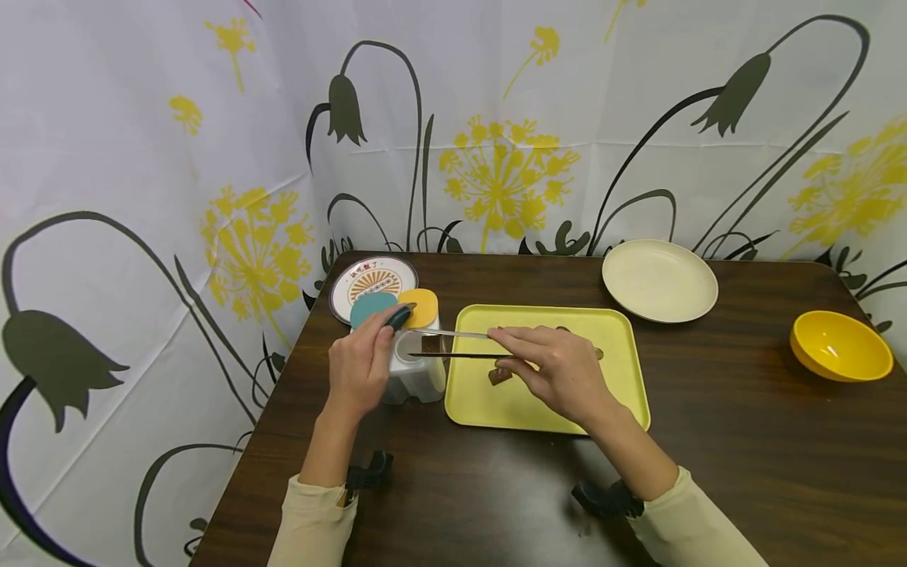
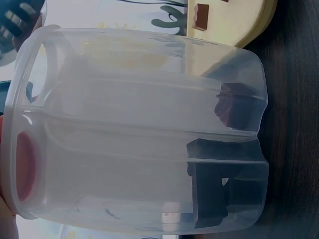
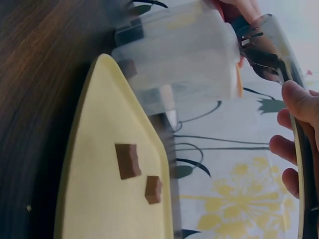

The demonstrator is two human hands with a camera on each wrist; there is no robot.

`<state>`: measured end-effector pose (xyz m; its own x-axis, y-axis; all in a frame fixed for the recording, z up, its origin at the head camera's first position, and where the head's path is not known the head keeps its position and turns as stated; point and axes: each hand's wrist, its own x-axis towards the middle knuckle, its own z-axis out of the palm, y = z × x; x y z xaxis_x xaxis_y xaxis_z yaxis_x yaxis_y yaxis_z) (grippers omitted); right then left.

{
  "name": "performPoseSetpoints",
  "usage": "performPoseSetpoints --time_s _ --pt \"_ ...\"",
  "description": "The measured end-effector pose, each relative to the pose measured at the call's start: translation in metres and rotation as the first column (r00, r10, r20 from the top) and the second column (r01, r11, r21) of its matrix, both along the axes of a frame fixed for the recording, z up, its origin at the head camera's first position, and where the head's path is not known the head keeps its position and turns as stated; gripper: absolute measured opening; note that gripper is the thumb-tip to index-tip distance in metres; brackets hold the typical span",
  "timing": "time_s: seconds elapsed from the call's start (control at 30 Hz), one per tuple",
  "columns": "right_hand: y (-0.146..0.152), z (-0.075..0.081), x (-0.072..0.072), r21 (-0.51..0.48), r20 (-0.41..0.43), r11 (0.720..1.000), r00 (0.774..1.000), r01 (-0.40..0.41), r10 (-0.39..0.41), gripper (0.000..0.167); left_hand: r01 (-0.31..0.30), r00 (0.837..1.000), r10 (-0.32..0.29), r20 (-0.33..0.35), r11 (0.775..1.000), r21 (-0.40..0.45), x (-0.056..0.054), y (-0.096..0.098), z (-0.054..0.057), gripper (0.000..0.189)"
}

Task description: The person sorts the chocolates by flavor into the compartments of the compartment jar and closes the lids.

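Observation:
My left hand (image 1: 357, 364) pinches a dark teal lid (image 1: 399, 317) at the top of a clear plastic container (image 1: 416, 386). Dark brown chunks (image 2: 239, 107) show through its lower wall in the left wrist view. With my right hand (image 1: 556, 368) I hold metal tongs (image 1: 464, 356), level, their tips over the container's top beside the left thumb. One tip has fork tines (image 3: 249, 39). Whether the tips hold anything I cannot tell. A yellow tray (image 1: 475, 409) lies under the right hand, with brown chocolate-like pieces (image 1: 499, 376) on it, partly hidden in the head view.
Behind the container are a teal lid (image 1: 372, 304), a yellow lid (image 1: 420, 305) and a white patterned plate (image 1: 347, 290). A cream plate (image 1: 659, 279) stands at the back right, a yellow bowl (image 1: 839, 346) at the far right. Printed cloth hangs behind the dark wooden table (image 1: 482, 496).

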<state>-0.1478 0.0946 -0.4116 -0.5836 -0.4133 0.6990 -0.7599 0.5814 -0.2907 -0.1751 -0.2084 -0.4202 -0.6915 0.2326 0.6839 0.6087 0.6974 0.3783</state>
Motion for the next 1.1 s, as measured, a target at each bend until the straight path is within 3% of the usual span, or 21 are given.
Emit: performPoseSetpoints --time_s 0.23,0.53,1.1 --pt "-0.014 -0.003 -0.005 -0.016 0.027 0.998 0.998 -0.063 0.063 0.043 0.006 1.000 -0.006 -0.003 1.000 0.000 0.000 0.000 0.000 0.039" --pt "-0.018 -0.002 -0.006 -0.006 0.052 0.999 0.997 -0.049 0.049 0.044 0.006 1.000 -0.006 -0.005 1.000 0.010 0.000 0.000 0.000 0.038" --pt "-0.013 -0.005 -0.001 0.030 0.116 0.998 0.992 -0.047 0.044 0.061 0.007 1.000 -0.006 -0.009 1.000 0.016 -0.001 0.001 -0.001 0.040"
